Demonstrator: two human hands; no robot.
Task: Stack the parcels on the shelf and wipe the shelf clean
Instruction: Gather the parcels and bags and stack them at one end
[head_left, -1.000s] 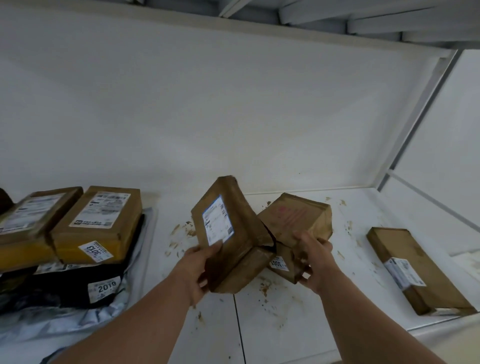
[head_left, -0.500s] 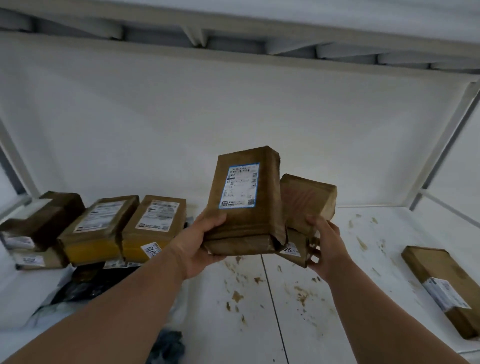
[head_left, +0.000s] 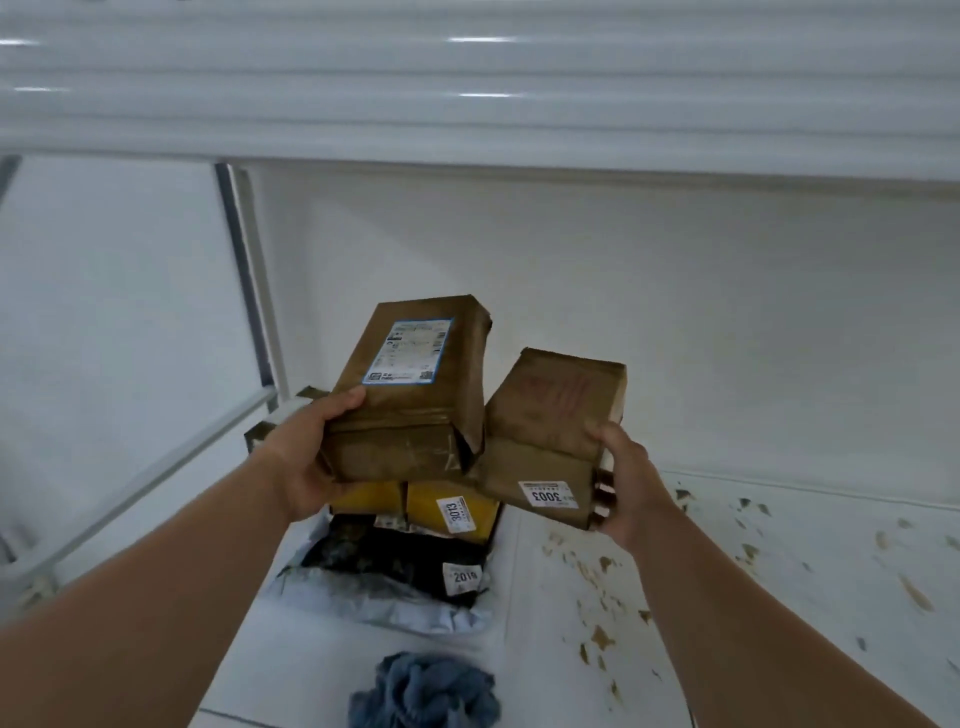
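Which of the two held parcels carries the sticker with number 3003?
The parcel in the right hand, red-marked parcel; the left hand's parcel bears a blue-edged label instead.

We can read three number stickers — "3003" on the brown parcel (head_left: 540, 467), "3013" on the yellow parcel (head_left: 452, 506), "2019" on the black bag (head_left: 395, 561) — other print is blurred.

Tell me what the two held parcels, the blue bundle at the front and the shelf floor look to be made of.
Left-hand parcel and right-hand parcel: apparently cardboard under glossy brown tape, creased, with paper labels. Blue bundle: soft crumpled fabric, probably a cloth. Shelf floor: smooth white panel, maybe painted metal or laminate; brown smears sit on it.
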